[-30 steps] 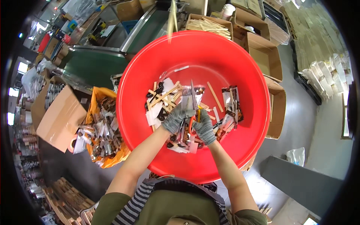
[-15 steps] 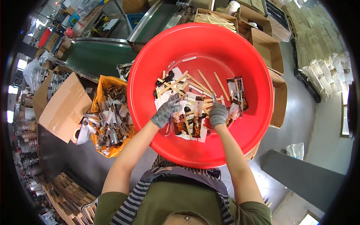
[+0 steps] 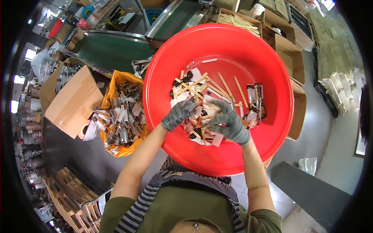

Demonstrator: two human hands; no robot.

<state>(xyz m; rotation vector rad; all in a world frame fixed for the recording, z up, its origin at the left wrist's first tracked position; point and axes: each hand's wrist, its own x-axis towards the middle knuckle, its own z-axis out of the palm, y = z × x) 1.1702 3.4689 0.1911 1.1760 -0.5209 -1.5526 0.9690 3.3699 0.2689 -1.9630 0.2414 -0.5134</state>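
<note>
Both of my hands wear grey gloves and work inside a large red plastic tub (image 3: 268, 77). My left hand (image 3: 179, 113) is closed on a dark printed packet (image 3: 196, 120) with a clear wrapper part, over the pile. My right hand (image 3: 230, 123) is beside it, slightly blurred, its fingers reaching toward the packet. A narrow metal blade (image 3: 232, 103) juts up past its fingers; whether it belongs to a knife or scissors is hidden. Around them lie loose wooden chopsticks (image 3: 224, 83), black spoons (image 3: 187, 77), white paper pieces and, to the right, more packets (image 3: 255, 101).
An orange bag (image 3: 136, 145) heaped with packets stands left of the tub, beside an open cardboard box (image 3: 74, 101). Behind are a green conveyor belt (image 3: 112, 51) and a carton of chopsticks (image 3: 239, 22). Cardboard boxes (image 3: 289, 56) line the right side; a grey panel (image 3: 307, 190) stands nearer.
My right hand has moved left toward my left hand, and its fingers have spread. The printed packet between the hands is now mostly covered. The whole view has shifted slightly.
</note>
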